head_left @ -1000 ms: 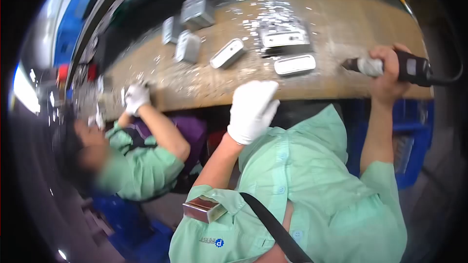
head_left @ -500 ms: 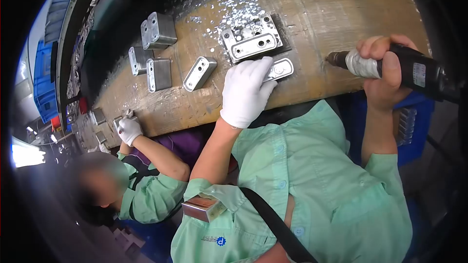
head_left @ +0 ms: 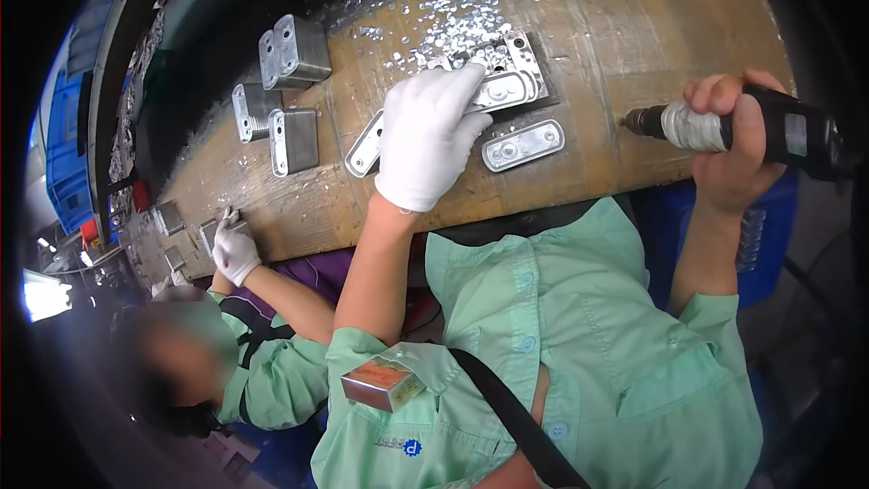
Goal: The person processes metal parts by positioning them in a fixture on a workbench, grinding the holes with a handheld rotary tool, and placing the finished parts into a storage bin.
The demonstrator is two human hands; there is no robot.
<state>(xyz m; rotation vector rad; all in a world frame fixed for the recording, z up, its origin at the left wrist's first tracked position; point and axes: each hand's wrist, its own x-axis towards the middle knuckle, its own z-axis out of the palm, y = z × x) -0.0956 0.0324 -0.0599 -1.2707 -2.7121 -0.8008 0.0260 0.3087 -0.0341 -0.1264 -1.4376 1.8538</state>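
My left hand [head_left: 427, 138], in a white glove, has its thumb and fingers closed round the left end of an oblong metal plate [head_left: 507, 89]. This plate lies at the metal block fixture [head_left: 528, 56], and the fingers hide its left end. Just below lies a second oblong plate [head_left: 523, 145], with a raised ring. At the right, my bare right hand [head_left: 738, 145] is wrapped round a black power tool [head_left: 795, 131]. The tool's tip points left, over the wooden bench [head_left: 602, 81], apart from the plates.
Small shiny metal discs [head_left: 453, 23] lie behind the fixture. Stacks of oblong plates [head_left: 301, 52] stand to the left, and another stack [head_left: 364, 147] is partly behind my left hand. A co-worker's gloved hand [head_left: 235, 252] touches metal parts at the lower left.
My left hand has moved from the loose plates up and left to the fixture, where a ringed plate now shows. My right hand and the tool have shifted slightly right since half a second ago.
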